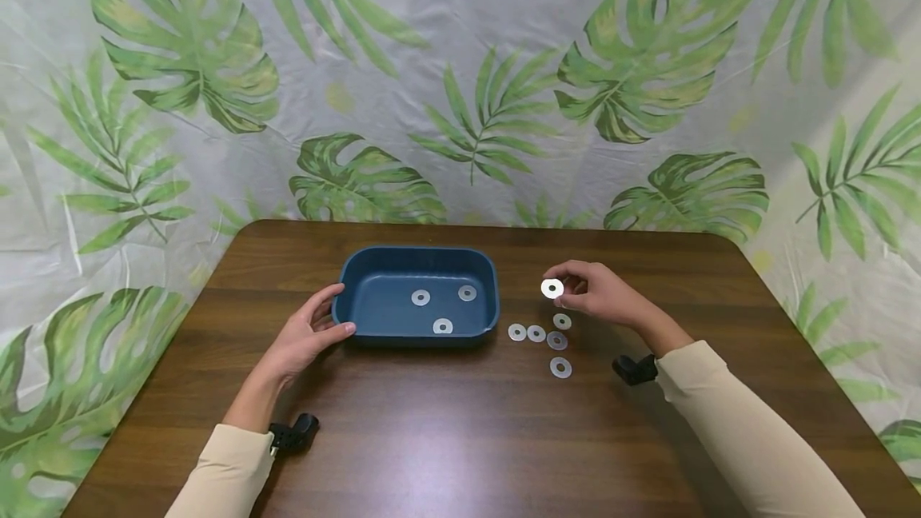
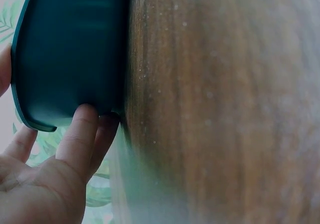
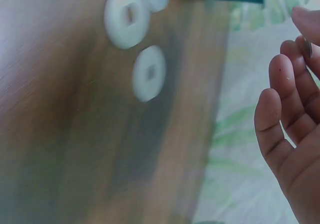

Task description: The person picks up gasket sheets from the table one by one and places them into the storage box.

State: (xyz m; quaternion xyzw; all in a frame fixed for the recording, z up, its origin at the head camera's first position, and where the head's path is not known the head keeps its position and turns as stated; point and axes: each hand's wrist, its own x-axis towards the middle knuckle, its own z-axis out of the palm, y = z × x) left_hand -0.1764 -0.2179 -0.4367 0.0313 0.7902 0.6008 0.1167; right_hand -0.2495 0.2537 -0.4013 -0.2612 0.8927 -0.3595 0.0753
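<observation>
A blue rectangular plastic tray stands on the table, with three flat metal washers inside, one of them a washer near the middle. My left hand holds the tray's left end, thumb at the front corner and fingers against the outer end wall. To the right of the tray, my right hand pinches a bright washer above the table. Several loose washers lie below that hand, among them a washer nearest the front. In the right wrist view the pinched washer shows only its edge.
The brown wooden table has its far edge just behind the tray. A leaf-patterned cloth hangs behind it. Black wrist cameras, one a camera on the left wrist, stick out close to the tabletop.
</observation>
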